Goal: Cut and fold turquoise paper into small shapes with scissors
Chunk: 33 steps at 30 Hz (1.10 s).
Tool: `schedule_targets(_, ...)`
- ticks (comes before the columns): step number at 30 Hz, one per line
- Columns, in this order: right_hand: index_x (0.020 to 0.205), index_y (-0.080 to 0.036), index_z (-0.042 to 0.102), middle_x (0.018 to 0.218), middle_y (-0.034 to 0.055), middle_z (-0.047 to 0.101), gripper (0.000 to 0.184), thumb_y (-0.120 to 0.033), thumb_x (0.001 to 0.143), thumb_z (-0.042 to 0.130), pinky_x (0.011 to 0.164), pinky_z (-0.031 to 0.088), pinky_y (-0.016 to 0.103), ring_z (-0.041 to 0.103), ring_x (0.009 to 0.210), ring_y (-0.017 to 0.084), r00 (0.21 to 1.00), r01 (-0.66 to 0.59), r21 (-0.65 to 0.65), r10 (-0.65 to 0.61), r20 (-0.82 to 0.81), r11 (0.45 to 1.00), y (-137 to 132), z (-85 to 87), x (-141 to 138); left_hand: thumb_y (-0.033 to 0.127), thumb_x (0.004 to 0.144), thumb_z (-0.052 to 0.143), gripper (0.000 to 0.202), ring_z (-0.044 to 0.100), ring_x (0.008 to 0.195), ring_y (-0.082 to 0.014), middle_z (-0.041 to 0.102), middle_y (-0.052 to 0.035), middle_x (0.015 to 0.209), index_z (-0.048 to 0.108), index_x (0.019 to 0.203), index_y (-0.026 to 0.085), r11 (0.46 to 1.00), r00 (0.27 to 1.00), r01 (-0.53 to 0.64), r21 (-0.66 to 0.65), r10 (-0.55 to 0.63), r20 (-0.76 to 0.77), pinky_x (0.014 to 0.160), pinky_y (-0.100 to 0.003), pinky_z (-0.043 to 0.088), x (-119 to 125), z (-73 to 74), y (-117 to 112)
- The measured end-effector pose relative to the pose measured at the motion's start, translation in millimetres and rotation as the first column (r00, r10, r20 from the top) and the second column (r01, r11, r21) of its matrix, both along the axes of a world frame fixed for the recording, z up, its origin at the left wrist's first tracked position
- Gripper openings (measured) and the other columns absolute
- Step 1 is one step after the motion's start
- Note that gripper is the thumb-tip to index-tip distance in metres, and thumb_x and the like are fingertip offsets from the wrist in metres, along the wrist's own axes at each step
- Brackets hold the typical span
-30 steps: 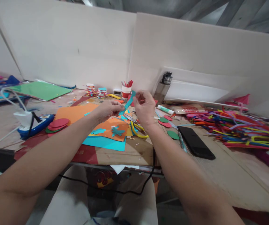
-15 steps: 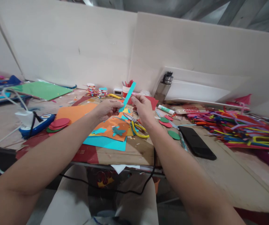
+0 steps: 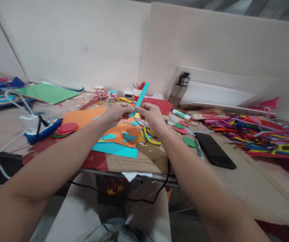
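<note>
A narrow turquoise paper strip [image 3: 142,95] slants up between my two hands above the table. My left hand [image 3: 117,113] pinches it near its lower end. Fingertips of my right hand [image 3: 149,113] are closed on the strip too, close beside the left ones. Below them lie scissors with yellow handles [image 3: 151,139], partly behind my right hand. Turquoise paper scraps [image 3: 129,136] rest on an orange sheet [image 3: 119,143], and a turquoise sheet [image 3: 119,150] shows under its front edge.
A black phone [image 3: 214,151] and a heap of pipe cleaners [image 3: 262,134] are at right. Near them lie a glue stick [image 3: 181,114] and paper circles [image 3: 189,142]. A blue power strip [image 3: 43,131] with cables stands left. Behind are a bottle [image 3: 179,90] and a small clock [image 3: 128,95].
My right hand has moved left and down onto the strip, its fingertips now beside the left ones. The camera view has tilted slightly down.
</note>
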State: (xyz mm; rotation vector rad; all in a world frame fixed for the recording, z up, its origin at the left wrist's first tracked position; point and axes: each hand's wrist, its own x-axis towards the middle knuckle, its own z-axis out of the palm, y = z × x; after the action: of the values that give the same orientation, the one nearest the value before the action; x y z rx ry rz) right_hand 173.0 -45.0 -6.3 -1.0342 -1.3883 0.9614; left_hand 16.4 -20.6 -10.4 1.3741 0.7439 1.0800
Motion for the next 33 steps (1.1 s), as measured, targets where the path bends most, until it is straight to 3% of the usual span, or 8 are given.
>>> schedule_targets(9, 0.063, -0.017, 0.054, 0.051, -0.0083, 0.045, 0.021, -0.024, 0.067, 0.075, 0.048, 0.033, 0.021, 0.041, 0.046, 0.005, 0.992, -0.032, -0.055, 0.025, -0.121, 0.998, 1, -0.8, -1, 0.029, 0.059, 0.082, 0.024, 0.05, 0.055, -0.0072, 0.056, 0.0014, 0.059, 0.065, 0.062, 0.012, 0.995, 0.998, 0.057, -0.079, -0.057, 0.007, 0.056, -0.023, 0.04, -4, 2.8, 1)
schedule_targets(16, 0.06, -0.017, 0.054, 0.05, -0.0079, 0.046, 0.02, -0.019, 0.065, 0.074, 0.05, 0.033, 0.021, 0.04, 0.048, 0.005, 0.994, 0.015, -0.071, -0.023, -0.107, 0.997, -4, 2.7, -3, 0.021, 0.059, 0.084, 0.019, 0.055, 0.064, -0.0077, 0.063, -0.0012, 0.069, 0.068, 0.065, 0.012, 0.994, 0.997, 0.063, -0.087, -0.067, -0.042, 0.06, -0.022, 0.041, -9, 0.9, 9)
schedule_targets(23, 0.057, -0.016, 0.055, 0.048, -0.0061, 0.05, 0.025, -0.021, 0.064, 0.078, 0.048, 0.03, 0.021, 0.039, 0.046, 0.005, 0.996, 0.05, -0.136, -0.06, -0.069, 0.989, -10, 10.3, -4, 0.028, 0.076, 0.076, 0.019, 0.061, 0.063, -0.0101, 0.069, -0.0077, 0.074, 0.069, 0.077, 0.01, 0.968, 0.978, 0.193, -0.162, -0.203, -0.045, 0.056, -0.02, 0.045, -10, 6.6, 1)
schedule_targets(27, 0.057, -0.016, 0.056, 0.047, -0.0056, 0.049, 0.022, -0.02, 0.067, 0.075, 0.047, 0.03, 0.021, 0.041, 0.044, 0.006, 0.992, 0.008, -0.184, -0.031, -0.119, 0.983, -7, 8.6, -1, 0.03, 0.088, 0.062, 0.02, 0.065, 0.065, -0.0125, 0.07, -0.0088, 0.077, 0.069, 0.086, 0.011, 0.954, 0.978, 0.208, -0.218, -0.209, 0.017, 0.057, -0.022, 0.049, -6, 10.3, -4)
schedule_targets(33, 0.058, -0.017, 0.056, 0.044, -0.0074, 0.044, 0.021, -0.018, 0.067, 0.075, 0.045, 0.029, 0.021, 0.04, 0.042, 0.006, 0.987, -0.01, -0.208, -0.024, -0.162, 0.978, -3, 5.0, 0, 0.027, 0.081, 0.073, 0.018, 0.06, 0.059, -0.0077, 0.068, -0.0049, 0.074, 0.065, 0.076, 0.011, 0.946, 0.964, 0.267, -0.185, -0.265, 0.036, 0.056, -0.019, 0.047, -6, 7.2, -2)
